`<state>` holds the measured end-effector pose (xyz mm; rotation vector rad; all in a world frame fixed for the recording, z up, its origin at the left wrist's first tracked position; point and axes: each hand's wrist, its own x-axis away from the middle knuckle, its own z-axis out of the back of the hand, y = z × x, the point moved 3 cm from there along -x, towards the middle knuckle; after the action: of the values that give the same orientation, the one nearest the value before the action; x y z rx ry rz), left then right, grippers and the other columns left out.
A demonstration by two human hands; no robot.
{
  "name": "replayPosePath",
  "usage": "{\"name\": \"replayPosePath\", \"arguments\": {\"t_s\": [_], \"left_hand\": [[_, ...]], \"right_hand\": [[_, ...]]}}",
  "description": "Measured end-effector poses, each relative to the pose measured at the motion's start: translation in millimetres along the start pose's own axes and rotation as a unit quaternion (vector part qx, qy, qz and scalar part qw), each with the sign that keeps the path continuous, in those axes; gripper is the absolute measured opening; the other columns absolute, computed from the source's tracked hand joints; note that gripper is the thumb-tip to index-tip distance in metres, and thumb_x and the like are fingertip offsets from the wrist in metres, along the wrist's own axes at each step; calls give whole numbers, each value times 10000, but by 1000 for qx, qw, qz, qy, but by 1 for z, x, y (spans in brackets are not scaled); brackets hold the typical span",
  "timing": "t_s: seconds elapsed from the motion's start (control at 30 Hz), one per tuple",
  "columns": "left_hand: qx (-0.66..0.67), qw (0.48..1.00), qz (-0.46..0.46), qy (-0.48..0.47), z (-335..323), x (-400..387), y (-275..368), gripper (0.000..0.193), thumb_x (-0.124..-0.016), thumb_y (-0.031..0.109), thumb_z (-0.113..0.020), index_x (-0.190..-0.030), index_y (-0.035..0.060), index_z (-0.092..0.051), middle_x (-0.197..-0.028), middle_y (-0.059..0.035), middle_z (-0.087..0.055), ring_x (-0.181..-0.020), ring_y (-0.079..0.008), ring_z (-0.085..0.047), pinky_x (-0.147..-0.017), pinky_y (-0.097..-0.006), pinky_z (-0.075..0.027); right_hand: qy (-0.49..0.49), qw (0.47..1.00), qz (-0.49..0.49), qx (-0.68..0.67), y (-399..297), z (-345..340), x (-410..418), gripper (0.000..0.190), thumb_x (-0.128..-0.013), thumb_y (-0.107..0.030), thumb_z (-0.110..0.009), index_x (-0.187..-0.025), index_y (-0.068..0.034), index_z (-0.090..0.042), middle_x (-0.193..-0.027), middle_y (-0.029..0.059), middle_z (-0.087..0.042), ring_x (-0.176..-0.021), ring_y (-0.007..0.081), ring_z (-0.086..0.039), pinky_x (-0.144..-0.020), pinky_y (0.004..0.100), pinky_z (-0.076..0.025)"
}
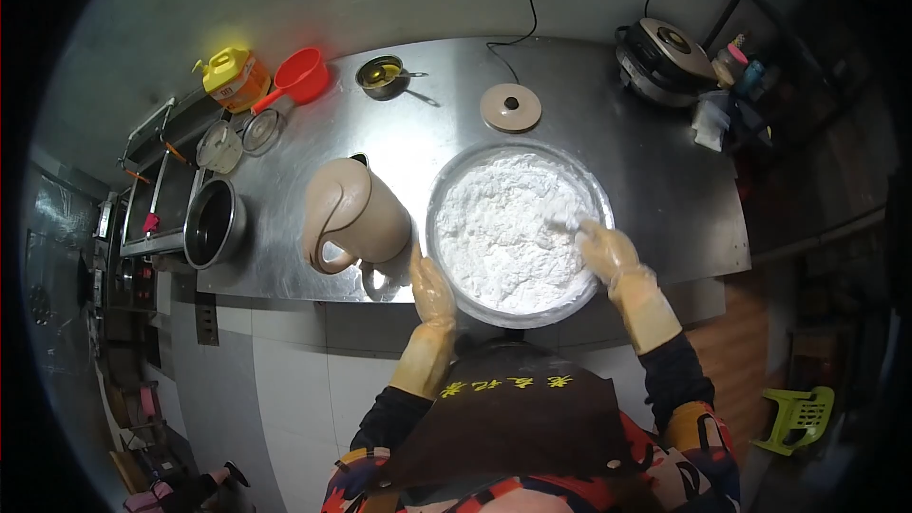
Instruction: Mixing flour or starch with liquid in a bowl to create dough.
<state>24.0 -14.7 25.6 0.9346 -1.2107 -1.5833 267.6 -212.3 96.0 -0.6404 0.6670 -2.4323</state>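
A wide metal basin stands before me on the steel table, filled with white flour-like powder that is clumped in places. My left hand, in a tan rubber glove, lies along the basin's left outer side with its fingers stretched out. At the right rim my gloved right hand reaches into the basin with its fingers curled. A white-coated shape shows at its fingertips; whether that is a utensil or coated fingers, I cannot tell. Left of the basin is a beige electric kettle, its handle towards me.
Behind the basin sits the kettle's corded base. A small pot of yellow liquid, a red dipper and a yellow jug stand further back. A metal bowl is at left, an electric griddle at back right.
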Motion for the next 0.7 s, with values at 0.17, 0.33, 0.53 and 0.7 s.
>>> {"name": "replayPosePath", "arguments": {"t_s": [0.17,0.33,0.53,0.7], "left_hand": [[-124,987,-102,-30,-2,21,-23,454,-1015,177,-384,-1410,-45,-361,-1279,-275,-540,-1156,-374,-548,-1015,-368,-404],[1,998,-59,-22,-1,-20,-9,416,-1006,126,-386,-1369,-77,-407,-1261,-246,-545,-1132,-319,-553,-988,-359,-415],[3,998,-64,-9,7,-36,6,419,-1004,131,-435,-1385,-42,-412,-1296,-225,-540,-1154,-275,-545,-1012,-341,-403],[-27,999,-8,-27,3,-34,3,416,-1002,143,-445,-1386,-14,-432,-1274,-223,-558,-1147,-261,-551,-995,-332,-408]], "right_hand": [[-63,962,-75,-254,-21,-36,-69,533,-883,-250,-503,-1362,-16,-493,-1345,235,-532,-1274,334,-493,-1079,343,-355],[-113,993,33,-26,-81,-52,-31,508,-900,-271,-484,-1371,-80,-499,-1292,240,-563,-1228,351,-526,-1070,371,-380],[-216,962,36,161,-77,-18,52,390,-948,-355,-431,-1300,-226,-539,-1095,221,-649,-981,400,-640,-876,481,-498],[-200,940,114,253,-55,-30,45,349,-959,-312,-410,-1244,-191,-572,-1057,216,-658,-992,388,-643,-859,489,-501]]}}
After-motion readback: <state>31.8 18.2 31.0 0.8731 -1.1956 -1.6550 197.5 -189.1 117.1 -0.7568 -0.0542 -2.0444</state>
